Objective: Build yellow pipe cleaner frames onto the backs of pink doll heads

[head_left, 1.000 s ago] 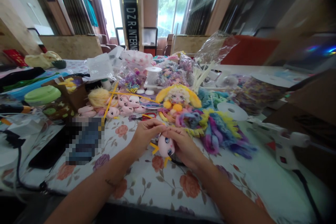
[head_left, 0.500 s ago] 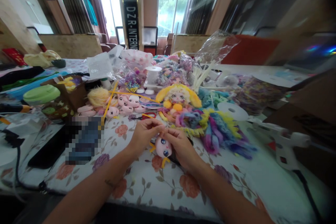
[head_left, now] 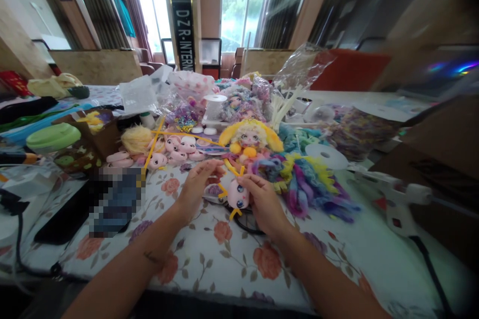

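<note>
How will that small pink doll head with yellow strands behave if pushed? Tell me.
The small pink doll head looks rounded, so it would probably roll or rock. The right hand holds it in just its fingers, so it is likely light. Its thin yellow strands curve loosely, so they are probably floppy and no firm handle.

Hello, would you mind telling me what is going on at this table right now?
A person works over a floral tablecloth. The right hand holds a small pink doll head with yellow strands sticking out. The left hand reaches toward those strands; whether it grips one is unclear. Behind lie a yellow-haired doll, bare doll heads and, to the right, a glue gun.
</note>
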### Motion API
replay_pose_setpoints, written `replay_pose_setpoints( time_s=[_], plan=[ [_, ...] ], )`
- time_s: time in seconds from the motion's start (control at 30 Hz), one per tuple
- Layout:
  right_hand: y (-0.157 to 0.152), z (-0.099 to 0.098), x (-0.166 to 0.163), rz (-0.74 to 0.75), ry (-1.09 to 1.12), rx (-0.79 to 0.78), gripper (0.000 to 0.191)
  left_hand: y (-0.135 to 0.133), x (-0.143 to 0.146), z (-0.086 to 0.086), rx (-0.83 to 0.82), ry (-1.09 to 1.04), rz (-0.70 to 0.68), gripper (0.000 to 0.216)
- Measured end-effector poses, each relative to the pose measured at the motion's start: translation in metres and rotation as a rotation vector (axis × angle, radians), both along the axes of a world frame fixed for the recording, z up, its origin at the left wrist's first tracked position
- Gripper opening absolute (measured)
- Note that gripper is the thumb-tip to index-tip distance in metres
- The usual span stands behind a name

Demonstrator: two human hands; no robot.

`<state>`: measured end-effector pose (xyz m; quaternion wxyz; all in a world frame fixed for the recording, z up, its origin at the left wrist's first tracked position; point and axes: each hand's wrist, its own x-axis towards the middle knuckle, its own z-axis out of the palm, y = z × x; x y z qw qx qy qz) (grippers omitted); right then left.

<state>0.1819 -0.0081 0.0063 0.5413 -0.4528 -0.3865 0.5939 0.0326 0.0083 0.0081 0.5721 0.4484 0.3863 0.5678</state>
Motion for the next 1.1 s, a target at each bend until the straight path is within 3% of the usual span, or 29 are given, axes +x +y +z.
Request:
replay_pose_setpoints(
  time_s=[0.13,0.27,0.37,0.47,0.6,0.73,0.87,0.97,1.03,1.1],
  plan=[
    [-0.002,0.0,-0.001,0.063,-0.044,0.002,0.021,-0.002,0.0,0.002,0.016,0.117,-0.066,0.026],
    [-0.005,0.004,-0.004,0.124,-0.006,-0.012,0.019,-0.004,0.002,-0.003,-0.046,0.022,-0.15,0.022],
    [-0.004,0.005,-0.005,0.074,0.063,-0.028,0.016,-0.001,0.001,-0.008,-0.116,-0.024,-0.145,0.023],
    [0.0,0.004,-0.004,0.003,0.106,-0.053,0.016,0.004,-0.003,-0.007,-0.011,0.094,-0.076,0.026],
    [0.01,-0.001,0.005,-0.158,0.205,-0.098,0.018,0.003,-0.012,0.008,0.111,0.225,-0.063,0.032],
    [0.017,-0.004,0.011,-0.231,0.256,-0.105,0.017,-0.025,-0.032,0.019,0.164,0.581,-0.134,0.028],
    [0.016,-0.003,0.011,-0.226,0.278,-0.108,0.017,-0.072,-0.066,0.008,0.332,0.969,-0.32,0.025],
    [0.013,-0.003,0.009,-0.214,0.279,-0.101,0.017,-0.1,-0.083,-0.005,0.398,1.134,-0.415,0.036],
    [0.011,-0.003,0.008,-0.214,0.277,-0.097,0.018,-0.112,-0.086,-0.01,0.395,1.19,-0.46,0.022],
    [0.011,-0.004,0.007,-0.215,0.272,-0.093,0.019,-0.121,-0.086,-0.016,0.382,1.193,-0.516,0.026]
  ],
)
